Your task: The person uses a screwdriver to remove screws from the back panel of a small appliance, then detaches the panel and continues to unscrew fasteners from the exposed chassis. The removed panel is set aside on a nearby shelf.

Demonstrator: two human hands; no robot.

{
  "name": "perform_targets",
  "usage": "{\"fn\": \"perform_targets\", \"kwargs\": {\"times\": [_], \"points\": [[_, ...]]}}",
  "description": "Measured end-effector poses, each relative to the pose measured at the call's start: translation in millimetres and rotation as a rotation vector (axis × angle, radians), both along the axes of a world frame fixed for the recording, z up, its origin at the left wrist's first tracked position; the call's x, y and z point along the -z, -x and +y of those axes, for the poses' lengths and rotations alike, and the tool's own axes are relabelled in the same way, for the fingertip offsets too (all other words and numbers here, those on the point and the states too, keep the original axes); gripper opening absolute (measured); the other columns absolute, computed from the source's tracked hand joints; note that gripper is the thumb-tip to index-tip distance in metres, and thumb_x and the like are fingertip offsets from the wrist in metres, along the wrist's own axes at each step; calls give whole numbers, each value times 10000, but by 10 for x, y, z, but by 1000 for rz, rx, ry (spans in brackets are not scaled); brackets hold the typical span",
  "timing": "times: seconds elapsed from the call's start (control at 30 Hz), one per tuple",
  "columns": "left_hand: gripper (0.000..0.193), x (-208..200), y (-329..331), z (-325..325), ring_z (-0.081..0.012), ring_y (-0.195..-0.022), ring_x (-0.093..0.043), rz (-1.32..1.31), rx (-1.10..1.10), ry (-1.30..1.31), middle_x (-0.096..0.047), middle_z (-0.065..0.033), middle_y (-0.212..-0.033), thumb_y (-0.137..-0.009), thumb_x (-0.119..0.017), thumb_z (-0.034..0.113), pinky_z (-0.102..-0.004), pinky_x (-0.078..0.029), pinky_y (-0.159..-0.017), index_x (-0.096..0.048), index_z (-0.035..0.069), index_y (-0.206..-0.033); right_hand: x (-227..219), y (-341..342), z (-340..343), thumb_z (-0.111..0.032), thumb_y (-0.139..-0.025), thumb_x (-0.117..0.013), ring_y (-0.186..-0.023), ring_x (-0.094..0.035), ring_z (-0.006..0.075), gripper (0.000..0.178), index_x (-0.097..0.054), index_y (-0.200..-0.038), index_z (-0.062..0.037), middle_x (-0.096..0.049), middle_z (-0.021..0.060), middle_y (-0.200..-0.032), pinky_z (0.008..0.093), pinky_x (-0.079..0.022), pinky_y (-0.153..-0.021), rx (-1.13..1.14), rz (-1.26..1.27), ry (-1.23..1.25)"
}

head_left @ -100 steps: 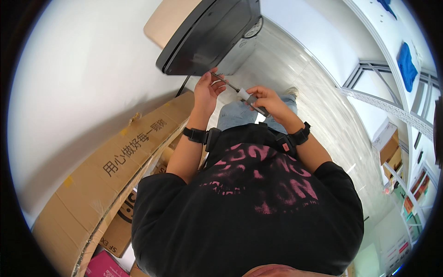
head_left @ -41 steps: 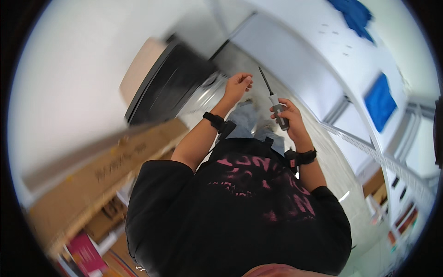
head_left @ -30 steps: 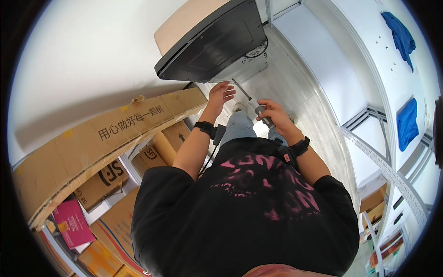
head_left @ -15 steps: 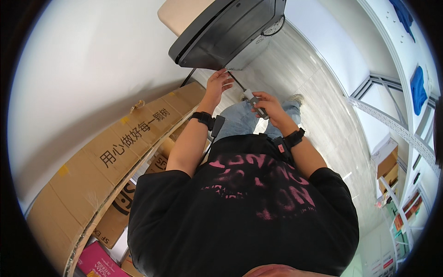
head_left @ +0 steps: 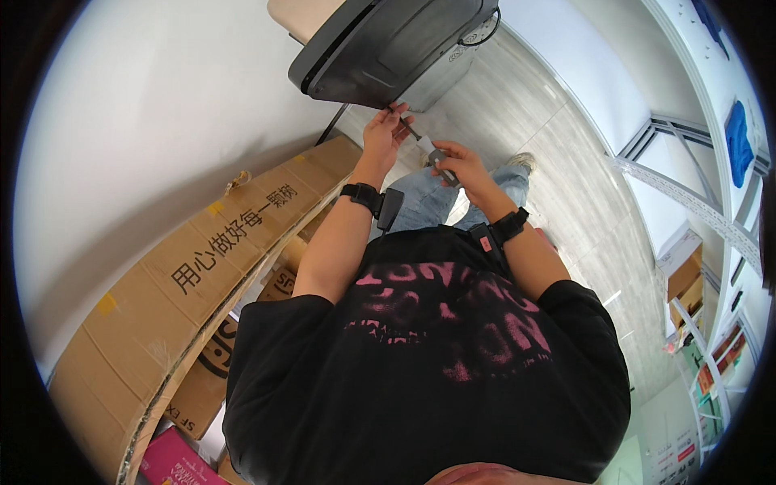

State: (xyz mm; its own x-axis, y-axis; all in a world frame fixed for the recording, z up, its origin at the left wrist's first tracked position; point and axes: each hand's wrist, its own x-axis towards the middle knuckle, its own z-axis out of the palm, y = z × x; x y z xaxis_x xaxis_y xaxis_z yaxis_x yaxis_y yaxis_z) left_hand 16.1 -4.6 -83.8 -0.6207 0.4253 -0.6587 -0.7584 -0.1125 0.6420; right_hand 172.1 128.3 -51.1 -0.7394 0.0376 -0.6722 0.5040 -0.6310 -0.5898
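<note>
My right hand (head_left: 462, 168) is wrapped round the grey handle of a screwdriver (head_left: 428, 145), whose thin dark shaft points up and left. At the far end of that shaft, my left hand (head_left: 386, 133) has its thumb and forefinger pinched together. What lies between them is too small to make out. Both the left fingertips and the screwdriver's tip are at the lower edge of a large dark grey plastic housing (head_left: 380, 61). A beige part (head_left: 303, 14) shows behind the housing at its upper left. The exact spot where the tip meets it is hidden by my fingers.
A long cardboard sheet (head_left: 202, 259) leans along the left, with cardboard boxes (head_left: 198, 396) and a pink box (head_left: 182, 461) behind it. A black cable (head_left: 483, 36) loops at the housing's right end. White metal shelving (head_left: 687, 186) runs along the right.
Both hands have moved slightly up and forward with the screwdriver. My left fingers have drawn closer together at its tip. The housing appears shifted slightly up and left in the view.
</note>
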Motion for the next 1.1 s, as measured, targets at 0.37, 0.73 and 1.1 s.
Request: {"fn": "perform_targets", "kwargs": {"times": [0.37, 0.73, 1.1], "points": [[145, 7, 0, 25, -185, -913, -618, 6, -18, 47, -615, -26, -1141, -941, -484, 97, -284, -482, -736, -556, 106, -1066, 17, 81, 63, -108, -822, -548, -801, -641, 154, 446, -504, -1261, -45, -640, 67, -980, 259, -492, -578, -8, -42, 66], [76, 12, -30, 97, -176, -790, -625, -5, -76, 117, -635, -19, -933, -911, -559, 117, -287, -494, -672, -587, 121, -982, 261, 90, 3, -16, -760, -587, -801, -595, 144, 420, -568, -1179, -47, -607, 71, -923, 253, -476, -608, -38, 132, -384], [91, -7, -1, 151, -188, -764, -629, -13, -125, 213, -618, -25, -838, -892, -553, 51, -326, -517, -673, -604, 107, -941, 54, -8, 330, -191, -869, -598, -783, -593, 118, 432, -479, -1269, -78, -616, 75, -982, 233, -475, -586, -144, -69, 192]]}}
